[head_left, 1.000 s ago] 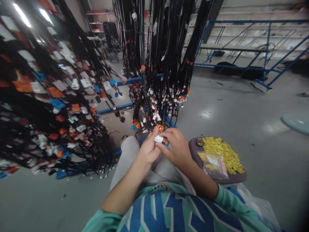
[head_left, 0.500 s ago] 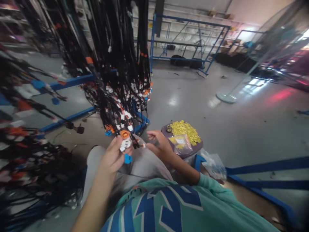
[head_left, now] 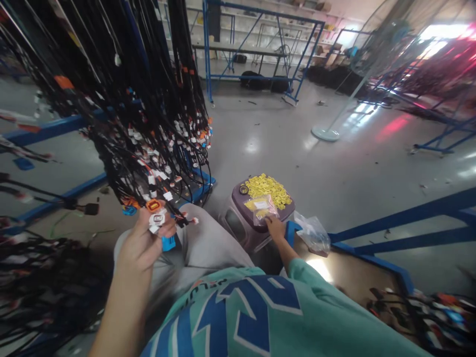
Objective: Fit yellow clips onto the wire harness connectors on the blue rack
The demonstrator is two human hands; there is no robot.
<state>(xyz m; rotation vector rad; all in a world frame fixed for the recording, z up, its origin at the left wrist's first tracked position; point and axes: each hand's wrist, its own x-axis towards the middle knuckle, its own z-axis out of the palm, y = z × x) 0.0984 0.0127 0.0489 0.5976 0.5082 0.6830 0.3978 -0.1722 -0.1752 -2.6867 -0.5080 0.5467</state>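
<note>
My left hand (head_left: 140, 243) is closed around a bunch of wire-harness connectors over my lap. An orange connector (head_left: 153, 205), a white connector (head_left: 157, 218) and a blue connector (head_left: 168, 243) stick out of its grip. Short black wires with small white ends (head_left: 195, 220) hang beside them above my knee. Off to the right, my right hand (head_left: 275, 229) reaches to the near edge of a clear plastic bag (head_left: 265, 210) on a purple-topped stool (head_left: 238, 199). Its fingertips touch the bag, but whether they grip it I cannot tell. Many small yellow pieces (head_left: 269, 188) lie behind the bag.
Thick bundles of black wire harness (head_left: 148, 89) hang on a blue rack at left. A black ring (head_left: 244, 189) lies on the stool. Beside it are another clear bag (head_left: 314, 233) and a blue frame (head_left: 409, 210). A standing fan (head_left: 325, 134) is farther back.
My right hand has left the connectors near my left hand and moved right to the plastic bag on the stool. My left hand keeps its grip on the connectors. The view has turned slightly right.
</note>
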